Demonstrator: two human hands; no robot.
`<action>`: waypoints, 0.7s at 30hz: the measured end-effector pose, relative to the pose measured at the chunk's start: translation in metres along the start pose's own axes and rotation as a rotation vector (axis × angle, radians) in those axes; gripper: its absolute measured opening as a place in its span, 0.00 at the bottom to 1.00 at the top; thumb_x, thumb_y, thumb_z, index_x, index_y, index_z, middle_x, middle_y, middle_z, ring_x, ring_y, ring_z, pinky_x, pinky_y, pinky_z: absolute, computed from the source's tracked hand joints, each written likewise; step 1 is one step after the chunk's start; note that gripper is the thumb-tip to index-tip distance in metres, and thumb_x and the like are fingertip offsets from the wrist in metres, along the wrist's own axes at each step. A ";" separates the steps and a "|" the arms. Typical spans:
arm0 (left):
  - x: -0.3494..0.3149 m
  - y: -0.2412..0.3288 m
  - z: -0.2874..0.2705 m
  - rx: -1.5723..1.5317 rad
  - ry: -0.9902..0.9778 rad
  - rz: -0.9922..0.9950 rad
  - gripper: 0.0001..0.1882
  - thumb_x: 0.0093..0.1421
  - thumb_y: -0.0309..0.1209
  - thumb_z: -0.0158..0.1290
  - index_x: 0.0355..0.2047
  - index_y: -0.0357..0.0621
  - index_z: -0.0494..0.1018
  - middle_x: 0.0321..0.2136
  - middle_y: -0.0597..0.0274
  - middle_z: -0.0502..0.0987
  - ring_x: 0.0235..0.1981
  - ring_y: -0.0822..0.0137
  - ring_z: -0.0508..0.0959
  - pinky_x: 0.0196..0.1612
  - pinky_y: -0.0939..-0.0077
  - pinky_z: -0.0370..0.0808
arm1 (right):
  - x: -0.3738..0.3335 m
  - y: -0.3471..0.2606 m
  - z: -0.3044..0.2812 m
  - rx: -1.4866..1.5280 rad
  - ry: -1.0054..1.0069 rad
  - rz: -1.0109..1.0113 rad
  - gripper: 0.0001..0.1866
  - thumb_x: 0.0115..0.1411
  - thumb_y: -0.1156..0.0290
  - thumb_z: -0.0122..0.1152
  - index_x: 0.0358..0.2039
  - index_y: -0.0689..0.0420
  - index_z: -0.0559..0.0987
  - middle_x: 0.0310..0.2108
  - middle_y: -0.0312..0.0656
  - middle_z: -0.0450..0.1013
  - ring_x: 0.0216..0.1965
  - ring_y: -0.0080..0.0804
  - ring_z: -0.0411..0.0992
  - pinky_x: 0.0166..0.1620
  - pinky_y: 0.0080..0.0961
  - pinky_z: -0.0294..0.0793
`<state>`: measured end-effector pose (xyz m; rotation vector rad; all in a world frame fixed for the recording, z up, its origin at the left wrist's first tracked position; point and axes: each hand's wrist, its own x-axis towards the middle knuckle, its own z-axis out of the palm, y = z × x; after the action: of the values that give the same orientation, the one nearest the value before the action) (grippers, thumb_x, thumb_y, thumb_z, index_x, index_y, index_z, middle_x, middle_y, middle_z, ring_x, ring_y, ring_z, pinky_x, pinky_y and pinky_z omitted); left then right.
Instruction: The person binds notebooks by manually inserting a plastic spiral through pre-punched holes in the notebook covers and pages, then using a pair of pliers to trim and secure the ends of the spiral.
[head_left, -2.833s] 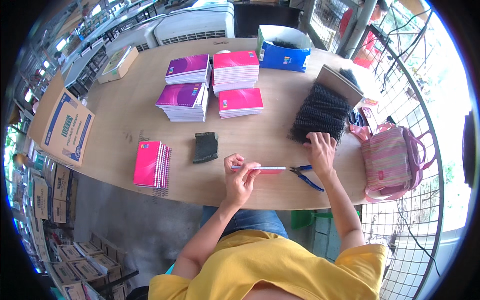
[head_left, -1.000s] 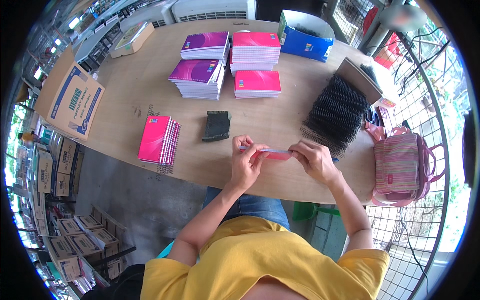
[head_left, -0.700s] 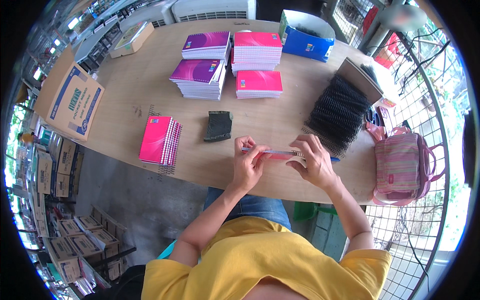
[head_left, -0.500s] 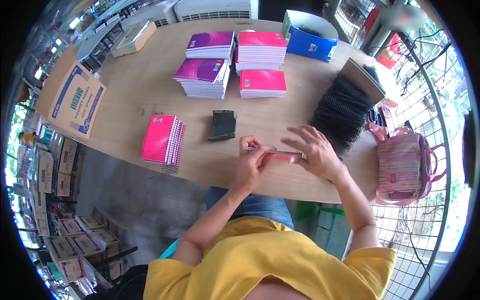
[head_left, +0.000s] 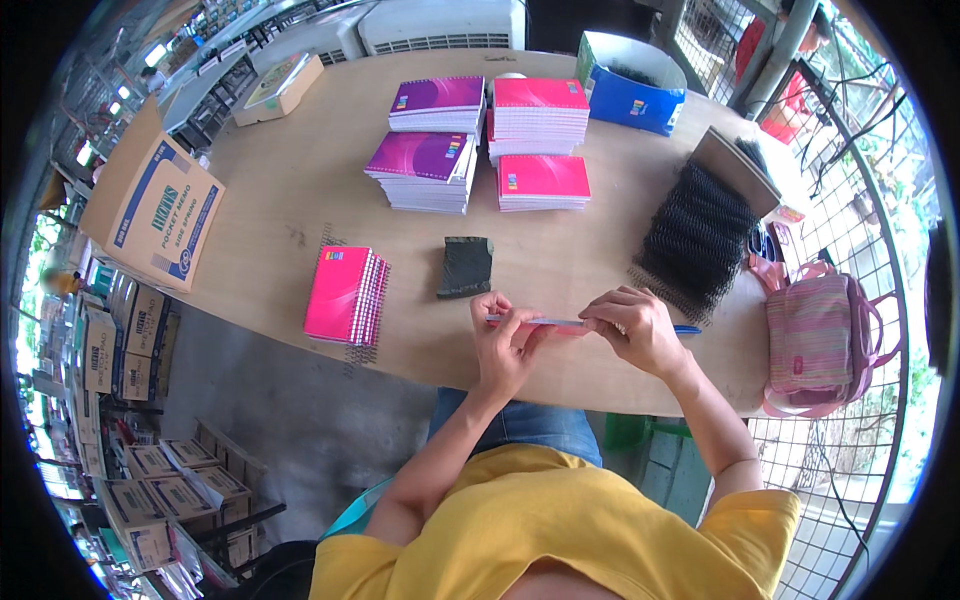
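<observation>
Close to the table's front edge, a thin pink-covered notebook (head_left: pixel 560 324) is held almost edge-on between my hands. My left hand (head_left: pixel 503 347) grips its left end between thumb and fingers. At the right end, my right hand (head_left: pixel 640 332) has its fingertips pinched together on the edge; any wire between them is too small to make out. Left of my hands lies a stack of pink spiral notebooks (head_left: pixel 340 295), with wire ends sticking out. A dark, worn block (head_left: pixel 466 267) rests just beyond my left hand. Black spiral wires (head_left: pixel 697 240) lie in a heap beyond my right hand.
Purple notebooks (head_left: pixel 420 157) and pink notebooks (head_left: pixel 543 178) stand in stacks at the back. Behind them is a blue box (head_left: pixel 635 108). A cardboard carton (head_left: pixel 172 218) is at the left, a striped bag (head_left: pixel 818 335) at the right. A blue pen (head_left: pixel 687 329) lies by my right hand.
My right hand's spread fingers have closed onto the notebook's right end. My left hand keeps its grip. The whole view has shifted slightly, and the blue pen now shows more.
</observation>
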<state>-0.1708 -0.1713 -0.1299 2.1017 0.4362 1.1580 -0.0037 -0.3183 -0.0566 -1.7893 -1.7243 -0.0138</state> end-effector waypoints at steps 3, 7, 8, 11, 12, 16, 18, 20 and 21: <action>-0.003 -0.001 0.002 -0.007 -0.007 -0.033 0.15 0.51 0.35 0.71 0.37 0.46 0.80 0.36 0.57 0.64 0.41 0.58 0.67 0.44 0.64 0.70 | 0.001 -0.019 -0.002 0.197 -0.027 0.309 0.14 0.49 0.75 0.72 0.37 0.58 0.80 0.30 0.39 0.76 0.32 0.43 0.76 0.35 0.36 0.75; -0.004 0.002 0.006 -0.013 0.010 -0.051 0.16 0.50 0.35 0.71 0.37 0.46 0.80 0.36 0.57 0.63 0.41 0.58 0.67 0.44 0.64 0.69 | -0.013 -0.005 0.004 -0.093 -0.001 0.099 0.19 0.54 0.69 0.72 0.46 0.56 0.80 0.39 0.43 0.77 0.37 0.41 0.77 0.45 0.41 0.74; -0.003 0.002 0.006 -0.019 0.016 -0.043 0.16 0.50 0.35 0.71 0.37 0.46 0.80 0.36 0.57 0.64 0.41 0.58 0.67 0.44 0.64 0.69 | -0.015 -0.003 0.002 -0.091 -0.078 0.114 0.21 0.54 0.67 0.72 0.48 0.56 0.79 0.43 0.45 0.77 0.39 0.42 0.77 0.47 0.43 0.73; -0.005 -0.001 0.004 -0.015 0.011 -0.032 0.15 0.50 0.34 0.71 0.36 0.47 0.80 0.37 0.57 0.64 0.41 0.58 0.67 0.43 0.64 0.69 | -0.010 -0.002 -0.002 -0.116 -0.192 0.122 0.28 0.54 0.62 0.72 0.55 0.55 0.77 0.53 0.49 0.74 0.48 0.47 0.74 0.53 0.46 0.72; -0.007 -0.003 0.002 -0.005 -0.005 -0.033 0.15 0.50 0.34 0.71 0.36 0.47 0.80 0.37 0.57 0.65 0.41 0.58 0.67 0.43 0.64 0.69 | 0.001 -0.009 -0.006 -0.152 -0.151 0.101 0.30 0.54 0.61 0.72 0.56 0.54 0.76 0.56 0.50 0.73 0.50 0.49 0.73 0.54 0.46 0.72; -0.005 -0.006 0.000 -0.025 -0.030 0.020 0.16 0.47 0.32 0.72 0.36 0.48 0.80 0.36 0.57 0.67 0.40 0.57 0.69 0.39 0.64 0.72 | 0.068 -0.002 -0.001 -0.029 -0.154 0.030 0.39 0.54 0.58 0.71 0.66 0.50 0.69 0.60 0.54 0.68 0.60 0.56 0.66 0.63 0.48 0.65; -0.004 0.003 0.003 -0.059 -0.038 0.033 0.19 0.46 0.33 0.73 0.37 0.47 0.78 0.35 0.58 0.67 0.41 0.57 0.68 0.42 0.63 0.70 | 0.105 0.019 0.033 -0.103 -0.217 -0.138 0.39 0.55 0.55 0.71 0.65 0.51 0.70 0.58 0.53 0.69 0.57 0.54 0.68 0.59 0.47 0.70; -0.002 0.008 0.005 -0.060 -0.017 0.054 0.22 0.45 0.34 0.74 0.38 0.46 0.76 0.35 0.57 0.68 0.41 0.57 0.68 0.44 0.61 0.69 | 0.140 0.032 0.077 -0.128 -0.294 -0.287 0.37 0.55 0.51 0.70 0.63 0.50 0.73 0.58 0.52 0.68 0.58 0.52 0.67 0.58 0.45 0.71; 0.000 0.009 0.007 -0.053 0.006 0.068 0.23 0.45 0.35 0.74 0.38 0.44 0.75 0.35 0.57 0.68 0.41 0.57 0.68 0.44 0.60 0.69 | 0.149 0.032 0.090 -0.137 -0.406 -0.272 0.35 0.56 0.50 0.69 0.62 0.48 0.74 0.58 0.51 0.69 0.57 0.52 0.68 0.58 0.44 0.71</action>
<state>-0.1653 -0.1807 -0.1262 2.0815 0.3359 1.2020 0.0080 -0.1430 -0.0769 -1.7242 -2.2967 0.1274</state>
